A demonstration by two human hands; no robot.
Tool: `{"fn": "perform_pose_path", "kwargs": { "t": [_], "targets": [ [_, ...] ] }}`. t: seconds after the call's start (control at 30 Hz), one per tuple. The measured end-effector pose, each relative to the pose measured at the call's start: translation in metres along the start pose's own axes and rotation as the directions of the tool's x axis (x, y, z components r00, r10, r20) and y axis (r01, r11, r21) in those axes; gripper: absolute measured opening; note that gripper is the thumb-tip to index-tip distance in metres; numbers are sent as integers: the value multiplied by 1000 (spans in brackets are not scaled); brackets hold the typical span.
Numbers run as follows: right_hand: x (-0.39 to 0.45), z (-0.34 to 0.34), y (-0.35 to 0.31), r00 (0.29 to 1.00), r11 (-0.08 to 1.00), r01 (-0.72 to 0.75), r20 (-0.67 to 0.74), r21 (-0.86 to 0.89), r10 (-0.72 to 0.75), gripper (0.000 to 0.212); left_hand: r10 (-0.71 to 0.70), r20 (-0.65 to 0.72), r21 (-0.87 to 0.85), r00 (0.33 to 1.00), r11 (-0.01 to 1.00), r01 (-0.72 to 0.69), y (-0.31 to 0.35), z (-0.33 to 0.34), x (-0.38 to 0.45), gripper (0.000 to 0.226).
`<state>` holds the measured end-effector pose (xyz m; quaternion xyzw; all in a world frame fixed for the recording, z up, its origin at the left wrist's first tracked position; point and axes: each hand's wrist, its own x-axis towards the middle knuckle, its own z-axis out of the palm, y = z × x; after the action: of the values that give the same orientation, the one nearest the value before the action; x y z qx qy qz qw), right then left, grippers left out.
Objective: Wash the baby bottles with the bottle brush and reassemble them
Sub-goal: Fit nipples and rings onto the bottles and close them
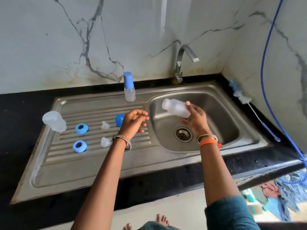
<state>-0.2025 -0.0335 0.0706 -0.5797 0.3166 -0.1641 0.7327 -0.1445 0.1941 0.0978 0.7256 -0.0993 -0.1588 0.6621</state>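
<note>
The right hand (195,119) grasps a clear baby bottle (176,108), tilted, over the sink basin (221,113). No writing shows on it. The left hand (135,122) hangs loosely curled, holding nothing, above the drainboard (99,156). A capped bottle (129,87) stands behind; the bottle brush (240,98) lies right of the sink.

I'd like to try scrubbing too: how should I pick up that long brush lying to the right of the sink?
Take the bottle brush by its thin blue handle end, nearest you, coming from above. It lies flat along the sink's right rim, bristle head toward the wall, so the handle is free and the bristles stay untouched.
</note>
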Motion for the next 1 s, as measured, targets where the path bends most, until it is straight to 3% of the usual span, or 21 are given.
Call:
{"fn": "perform_pose_path", "kwargs": {
  "t": [0.07,0.1,0.17,0.2,0.27,0.33,0.43,0.6,0.77,0.83,0.9,0.93,1.0],
  "targets": [
    [-16,10,6,986,994,63,-149,-93,-76,65,-68,104,23,992,998,66,-4,3,-6,14],
    [-26,17,13,991,999,35,-130,-30,-39,66,-90,134,30,987,996,87,-8,4,-12,20],
    [-50,35,27,996,990,-64,65,126,57,57,-112,142,-41,983,992,119,-17,4,-21,26],
    [-59,41,34,986,991,-76,156,108,58,49,-112,123,-121,986,984,127,-20,2,-26,25],
    [-80,52,47,937,990,17,349,-138,33,42,-111,78,-232,991,965,126,-25,-14,-34,20],
    [-92,61,60,878,907,180,478,-381,27,53,-93,125,-146,988,983,111,-31,-36,-41,22],
    [-106,76,73,842,747,354,540,-562,7,73,-124,248,-14,961,991,131,-41,-65,-55,28],
    [-125,99,89,815,462,505,579,-729,22,73,-166,199,45,966,986,160,-61,-92,-77,27],
    [-128,104,87,802,394,516,590,-761,90,84,-201,139,24,970,980,200,-69,-107,-82,26],
    [-127,107,76,787,463,508,610,-726,93,87,-223,142,34,964,975,221,-68,-113,-82,26],
    [-130,111,54,825,691,402,565,-601,11,82,-219,103,-21,970,975,222,-64,-124,-84,22],
    [-131,118,40,836,756,393,546,-524,-56,75,-204,51,-75,978,975,208,-63,-134,-84,21],
    [-132,145,15,806,722,510,552,-467,-213,55,-186,-98,-157,978,973,169,-60,-156,-85,18]
  ]
}}
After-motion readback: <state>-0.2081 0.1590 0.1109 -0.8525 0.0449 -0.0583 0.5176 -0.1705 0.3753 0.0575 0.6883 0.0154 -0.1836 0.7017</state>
